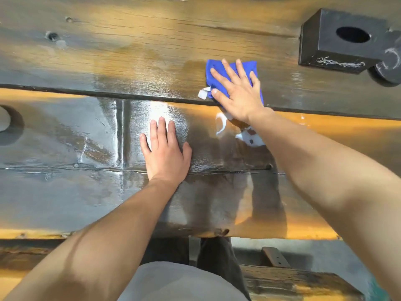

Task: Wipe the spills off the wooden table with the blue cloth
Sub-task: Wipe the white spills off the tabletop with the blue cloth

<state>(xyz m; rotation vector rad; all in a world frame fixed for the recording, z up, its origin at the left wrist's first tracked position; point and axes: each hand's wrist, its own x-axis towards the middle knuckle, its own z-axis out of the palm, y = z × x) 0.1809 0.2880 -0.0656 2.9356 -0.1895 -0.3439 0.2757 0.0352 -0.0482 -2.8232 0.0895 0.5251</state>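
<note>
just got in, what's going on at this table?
A person is wiping a wooden table with a blue cloth. The right hand presses the cloth flat on the far plank, near a black box. The left hand rests flat on the near plank, holding nothing. White spill marks remain on the near plank just below the cloth, so the job is not finished. The wood around the hands looks wet and shiny.

Bright light from above puts white glare on the wet wooden table (134, 61) just beyond the left hand (166, 148); soft arm shadows fall toward the near edge. Wide-angle bending curves the planks at the borders; the lower corners look slightly blurred.
</note>
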